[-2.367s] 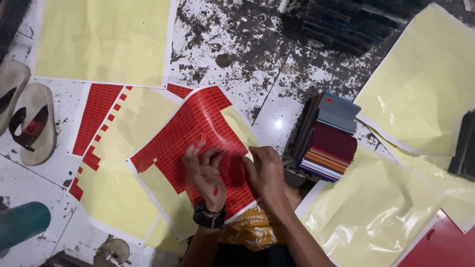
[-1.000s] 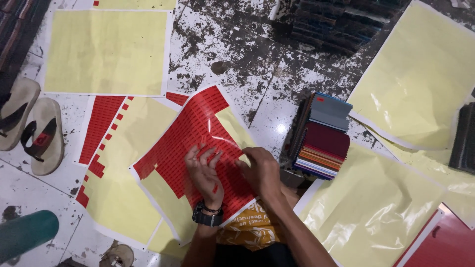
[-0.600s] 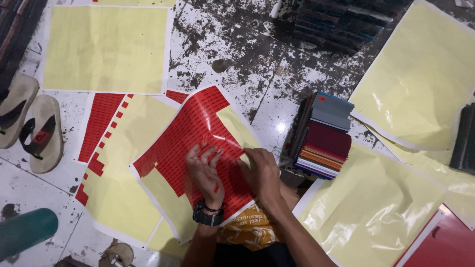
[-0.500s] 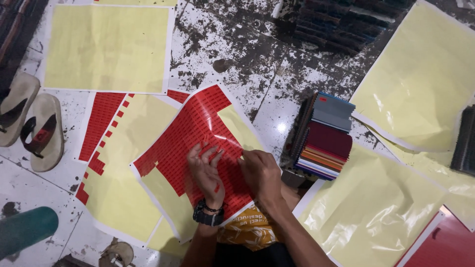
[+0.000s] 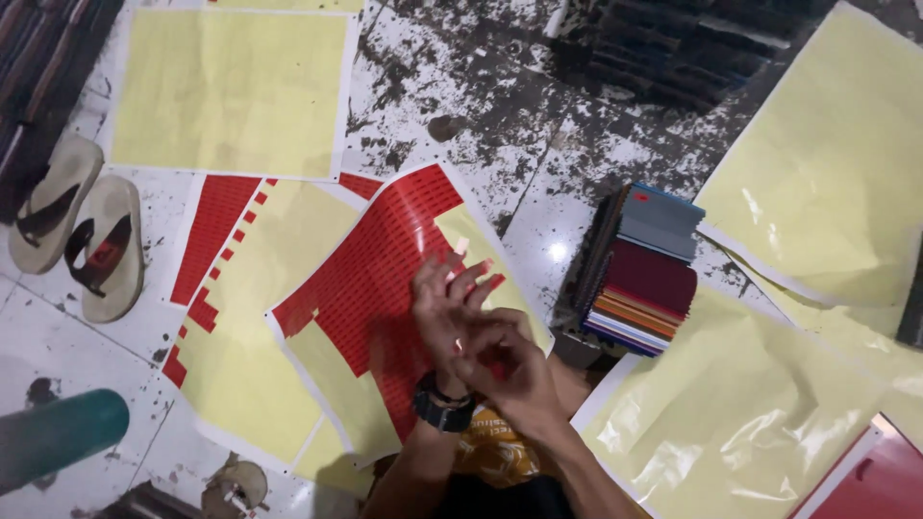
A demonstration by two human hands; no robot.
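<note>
Under both hands, red sticker sheet (image 5: 370, 288), left hand (image 5: 444, 308) fingers raised, right hand (image 5: 505, 370) curled

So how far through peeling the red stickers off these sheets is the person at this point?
Several yellow backing sheets lie fully stripped, and one sheet keeps only a red strip along its edge. In hand: the left hand and right hand meet above the red sticker sheet, which looks partly peeled, with yellow at two corners. Most of its red stickers are left, and another red sheet lies at the lower right.
</note>
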